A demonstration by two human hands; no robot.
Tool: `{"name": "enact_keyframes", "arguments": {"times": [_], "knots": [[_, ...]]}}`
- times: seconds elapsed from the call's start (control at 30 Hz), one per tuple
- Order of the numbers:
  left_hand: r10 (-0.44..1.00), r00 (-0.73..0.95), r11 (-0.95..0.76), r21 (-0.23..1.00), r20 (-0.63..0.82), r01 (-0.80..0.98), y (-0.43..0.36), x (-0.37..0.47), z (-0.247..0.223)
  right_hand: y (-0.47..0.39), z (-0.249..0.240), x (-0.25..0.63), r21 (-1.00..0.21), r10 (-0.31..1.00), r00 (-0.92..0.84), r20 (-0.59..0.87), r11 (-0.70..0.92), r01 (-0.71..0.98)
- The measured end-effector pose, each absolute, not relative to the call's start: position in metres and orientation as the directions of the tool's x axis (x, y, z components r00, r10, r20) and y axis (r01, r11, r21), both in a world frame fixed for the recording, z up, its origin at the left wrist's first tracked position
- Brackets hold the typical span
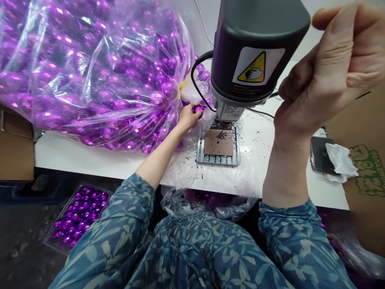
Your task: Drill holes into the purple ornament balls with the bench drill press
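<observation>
At the mouth of a big clear bag (114,76) full of shiny purple beads, my left hand (189,116) has its fingers closed on a purple bead (197,108). A dark drill press (258,24) with a warning sticker stands right of the bag. Its metal base (218,161) carries a brown board (219,142) with a small hole and dark shavings. My right hand (327,68) is raised beside the machine's right side, fingers curled; what they grip, if anything, is hidden.
Right of my forearm lie a phone (320,154) and crumpled tissue (341,160), beside a cardboard box (361,132). A tray of purple beads (80,216) sits low at the left. An open plastic bag (207,200) hangs at the table's front edge.
</observation>
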State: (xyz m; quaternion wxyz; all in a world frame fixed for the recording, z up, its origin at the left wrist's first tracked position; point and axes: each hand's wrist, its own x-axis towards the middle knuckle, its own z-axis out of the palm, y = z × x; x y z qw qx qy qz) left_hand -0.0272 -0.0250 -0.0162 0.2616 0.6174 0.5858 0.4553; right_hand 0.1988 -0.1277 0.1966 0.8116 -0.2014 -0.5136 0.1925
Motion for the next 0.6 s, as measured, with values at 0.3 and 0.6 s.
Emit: {"name": "enact_keyframes", "arguments": {"times": [0.3, 0.6], "knots": [[0.99, 0.117, -0.078, 0.996, 0.072, 0.046, -0.173, -0.023, 0.015, -0.127, 0.199, 0.194, -0.509, 0.513, 0.433, 0.741, 0.85, -0.135], [0.986, 0.086, -0.149, 0.987, 0.144, 0.053, -0.16, 0.02, -0.023, -0.122, 0.195, 0.194, -0.495, 0.454, 0.408, 0.792, 0.869, -0.006]]}}
